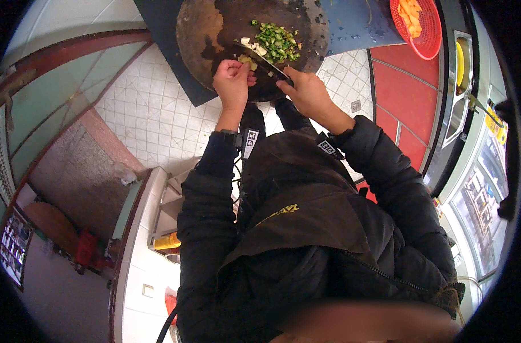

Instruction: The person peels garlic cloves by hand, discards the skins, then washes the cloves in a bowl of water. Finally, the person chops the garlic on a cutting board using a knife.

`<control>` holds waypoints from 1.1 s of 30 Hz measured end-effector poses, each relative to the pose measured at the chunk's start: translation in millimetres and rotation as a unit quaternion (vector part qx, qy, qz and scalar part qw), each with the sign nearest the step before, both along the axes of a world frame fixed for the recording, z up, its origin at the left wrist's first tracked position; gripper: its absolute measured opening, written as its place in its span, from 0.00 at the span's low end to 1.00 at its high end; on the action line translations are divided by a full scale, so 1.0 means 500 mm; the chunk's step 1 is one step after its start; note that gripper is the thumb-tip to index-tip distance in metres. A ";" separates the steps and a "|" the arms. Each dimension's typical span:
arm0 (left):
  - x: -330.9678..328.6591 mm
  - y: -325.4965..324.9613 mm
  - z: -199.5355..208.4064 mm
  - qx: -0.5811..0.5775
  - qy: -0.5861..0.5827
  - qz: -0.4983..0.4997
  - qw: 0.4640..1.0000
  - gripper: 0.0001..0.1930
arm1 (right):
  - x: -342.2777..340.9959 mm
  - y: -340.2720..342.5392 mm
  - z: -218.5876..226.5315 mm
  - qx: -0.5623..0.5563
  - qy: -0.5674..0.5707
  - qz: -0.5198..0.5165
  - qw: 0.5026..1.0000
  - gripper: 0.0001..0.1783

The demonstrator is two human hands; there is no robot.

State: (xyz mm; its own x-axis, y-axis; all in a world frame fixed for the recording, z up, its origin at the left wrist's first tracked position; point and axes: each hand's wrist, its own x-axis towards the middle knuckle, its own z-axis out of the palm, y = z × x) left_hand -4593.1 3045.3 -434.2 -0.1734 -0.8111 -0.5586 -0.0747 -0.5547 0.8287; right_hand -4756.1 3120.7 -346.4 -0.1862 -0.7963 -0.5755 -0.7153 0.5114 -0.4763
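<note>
My right hand (309,94) is closed round the handle of a kitchen knife (270,64), whose blade slants up and left over a round dark wooden chopping board (198,26). Between the fingertips of my left hand (232,83) is a yellowish piece of ginger (248,60), just left of the blade. Chopped green pepper (278,41) lies heaped on the board beyond the knife. Pale cut pieces (253,47) rest beside the blade, at the near left of the green heap.
The board stands on a dark blue-grey tabletop (360,26). At its far right is a red plastic basket (434,40) with orange cut pieces (409,16). A metal sink (457,114) is set in the counter on the right. White tiled floor (152,97) shows at left.
</note>
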 end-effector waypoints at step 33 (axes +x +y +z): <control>-0.024 -0.025 0.016 0.042 -0.084 0.014 0.996 0.06 | 0.037 -0.045 -0.013 -0.002 0.061 0.059 0.996 0.11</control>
